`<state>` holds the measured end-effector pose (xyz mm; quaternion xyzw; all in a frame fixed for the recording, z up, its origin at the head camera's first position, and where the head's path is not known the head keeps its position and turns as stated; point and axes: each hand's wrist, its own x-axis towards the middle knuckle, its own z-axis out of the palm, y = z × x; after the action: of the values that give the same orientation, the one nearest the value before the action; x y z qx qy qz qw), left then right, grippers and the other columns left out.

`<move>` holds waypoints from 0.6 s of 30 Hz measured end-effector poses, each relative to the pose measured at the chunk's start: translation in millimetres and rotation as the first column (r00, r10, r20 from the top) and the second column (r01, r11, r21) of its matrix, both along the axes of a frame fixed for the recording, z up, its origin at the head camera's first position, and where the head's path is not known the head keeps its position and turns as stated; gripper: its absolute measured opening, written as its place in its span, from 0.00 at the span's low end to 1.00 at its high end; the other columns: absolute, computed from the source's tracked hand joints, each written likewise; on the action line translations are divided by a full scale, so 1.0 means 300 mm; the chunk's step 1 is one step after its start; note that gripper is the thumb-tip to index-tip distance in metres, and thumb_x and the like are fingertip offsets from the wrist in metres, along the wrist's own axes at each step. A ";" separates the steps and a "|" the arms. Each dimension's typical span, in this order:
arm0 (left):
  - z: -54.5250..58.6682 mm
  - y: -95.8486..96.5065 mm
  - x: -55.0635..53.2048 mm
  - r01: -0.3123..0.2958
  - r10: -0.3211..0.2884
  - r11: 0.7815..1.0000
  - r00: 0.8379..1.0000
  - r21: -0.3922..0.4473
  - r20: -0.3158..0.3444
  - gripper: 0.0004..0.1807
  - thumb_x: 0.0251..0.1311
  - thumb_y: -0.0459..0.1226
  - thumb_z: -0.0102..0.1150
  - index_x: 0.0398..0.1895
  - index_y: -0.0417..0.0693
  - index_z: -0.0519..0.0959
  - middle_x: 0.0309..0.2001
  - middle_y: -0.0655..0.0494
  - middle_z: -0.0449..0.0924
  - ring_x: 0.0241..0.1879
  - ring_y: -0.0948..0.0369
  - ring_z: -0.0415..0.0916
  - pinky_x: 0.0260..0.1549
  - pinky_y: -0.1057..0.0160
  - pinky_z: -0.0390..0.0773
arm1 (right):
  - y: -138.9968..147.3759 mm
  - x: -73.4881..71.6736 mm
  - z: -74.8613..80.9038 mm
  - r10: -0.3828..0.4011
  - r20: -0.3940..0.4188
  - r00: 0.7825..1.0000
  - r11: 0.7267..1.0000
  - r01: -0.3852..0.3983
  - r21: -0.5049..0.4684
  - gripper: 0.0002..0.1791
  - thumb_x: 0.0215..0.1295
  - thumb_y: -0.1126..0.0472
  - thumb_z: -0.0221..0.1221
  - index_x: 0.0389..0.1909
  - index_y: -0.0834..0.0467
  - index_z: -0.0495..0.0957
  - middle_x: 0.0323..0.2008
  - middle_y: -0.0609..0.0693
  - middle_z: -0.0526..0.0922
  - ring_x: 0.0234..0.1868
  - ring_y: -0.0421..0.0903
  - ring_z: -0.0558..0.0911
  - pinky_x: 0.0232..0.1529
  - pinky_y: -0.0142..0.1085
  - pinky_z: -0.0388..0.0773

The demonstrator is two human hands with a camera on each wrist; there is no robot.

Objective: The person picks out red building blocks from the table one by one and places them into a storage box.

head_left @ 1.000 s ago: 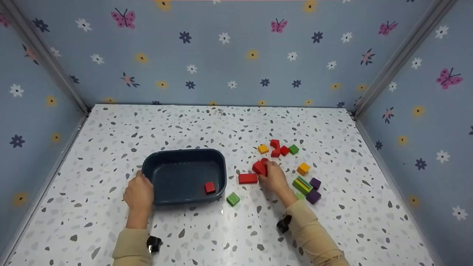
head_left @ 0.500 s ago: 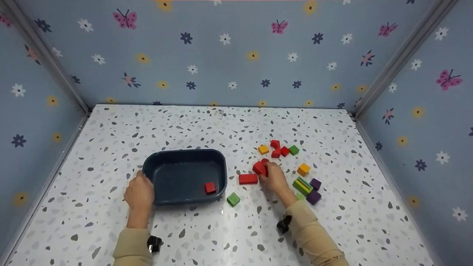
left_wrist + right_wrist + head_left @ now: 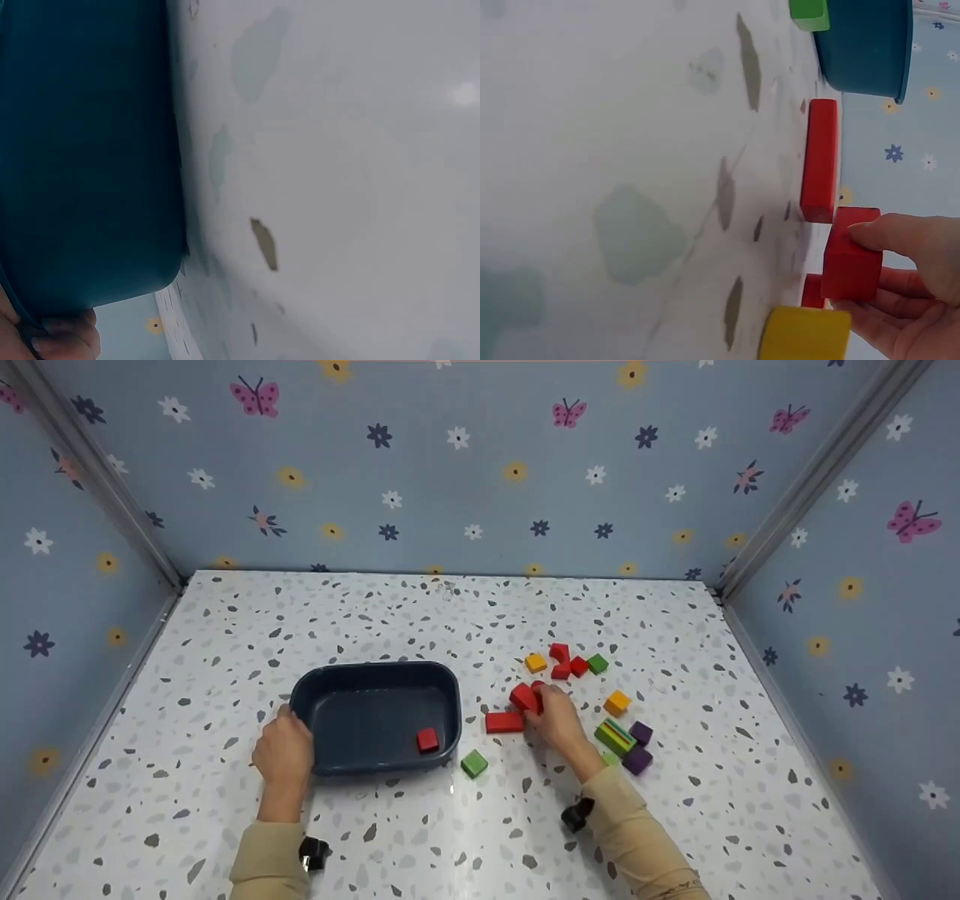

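My left hand [image 3: 283, 750] grips the left rim of a dark blue plastic tub [image 3: 360, 769]; in the left wrist view, the fingers [image 3: 71, 341] curl over the tub's rim. Inside the tub, near its right front corner, lies one red cube [image 3: 427, 739]. To the right, my right hand [image 3: 556, 723] pinches a red toy block [image 3: 853, 255] between thumb and fingers, just above the table. A red rectangular block [image 3: 504, 722] lies beside that hand on the left. Another red piece is partly hidden behind the fingers.
A light green block [image 3: 474, 763] sits between tub and right hand. Behind the hand are a yellow block [image 3: 535, 662], a red arch [image 3: 559, 652] and a green block [image 3: 597, 663]. Right of it are an orange block [image 3: 617, 703], striped green piece [image 3: 615, 736] and purple blocks [image 3: 637, 760].
The red block in my right hand has shifted slightly up and to the left, tilting a little. My left hand and the tub stay in place.
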<state>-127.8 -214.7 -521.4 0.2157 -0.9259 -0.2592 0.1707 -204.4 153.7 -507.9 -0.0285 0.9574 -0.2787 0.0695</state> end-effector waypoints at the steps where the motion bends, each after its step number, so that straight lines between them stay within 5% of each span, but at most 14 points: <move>1: 0.000 0.000 0.000 -0.002 0.002 1.000 1.000 0.002 0.001 0.13 0.62 0.32 0.40 0.42 0.30 0.71 0.30 0.29 0.75 0.26 0.35 0.73 0.20 0.42 0.67 | -0.003 0.003 0.005 0.009 -0.009 1.000 1.000 -0.009 -0.009 0.25 0.53 0.63 0.61 0.53 0.63 0.68 0.47 0.56 0.73 0.45 0.47 0.72 0.49 0.39 0.68; 18: -0.004 0.004 0.004 -0.010 0.010 1.000 0.999 -0.012 -0.053 0.12 0.61 0.31 0.40 0.40 0.30 0.71 0.28 0.29 0.74 0.25 0.34 0.72 0.20 0.40 0.67 | -0.064 0.048 0.112 0.184 -0.266 0.946 0.978 -0.203 -0.048 0.19 0.51 0.66 0.62 0.44 0.65 0.72 0.37 0.54 0.76 0.35 0.46 0.73 0.40 0.36 0.72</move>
<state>-126.5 -213.4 -522.6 0.2123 -0.9215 -0.2583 0.1976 -190.2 134.7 -474.3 -0.1611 0.9398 -0.2998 -0.0307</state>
